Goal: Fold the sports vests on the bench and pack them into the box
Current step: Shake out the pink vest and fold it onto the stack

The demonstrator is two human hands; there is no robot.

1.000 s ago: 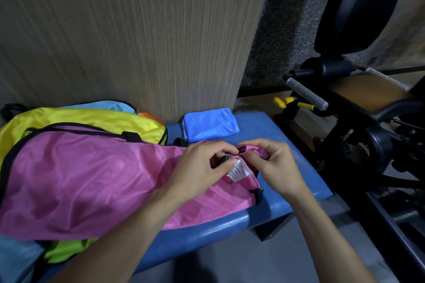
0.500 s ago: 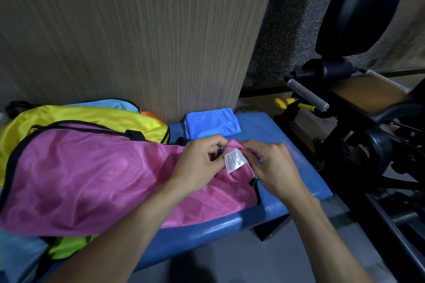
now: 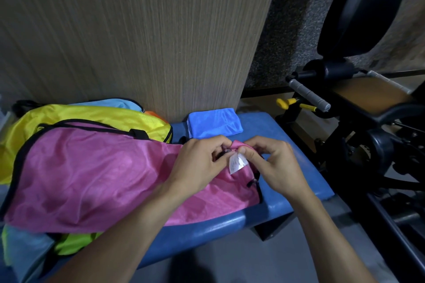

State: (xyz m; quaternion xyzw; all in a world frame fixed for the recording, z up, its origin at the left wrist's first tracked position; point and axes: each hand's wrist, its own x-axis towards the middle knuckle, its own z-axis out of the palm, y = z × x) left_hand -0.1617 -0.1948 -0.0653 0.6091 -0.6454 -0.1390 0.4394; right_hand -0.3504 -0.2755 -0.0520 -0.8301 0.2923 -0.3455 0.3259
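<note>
Left hand (image 3: 197, 163) and right hand (image 3: 273, 163) both pinching the right end of the pink vest (image 3: 96, 172), fingers curled, thumbs meeting at the fabric edge.

Pinched edge raised slightly between the two hands, white care label (image 3: 238, 162) hanging just below the right thumb. Remainder of pink vest spread flat leftward across the blue bench (image 3: 296, 163), black trim along its border. Lying over a yellow vest (image 3: 87, 114); light blue fabric showing behind that. Folded blue cloth (image 3: 215, 124) on the bench just beyond the hands, against the wood-grain panel (image 3: 138, 37).
</note>
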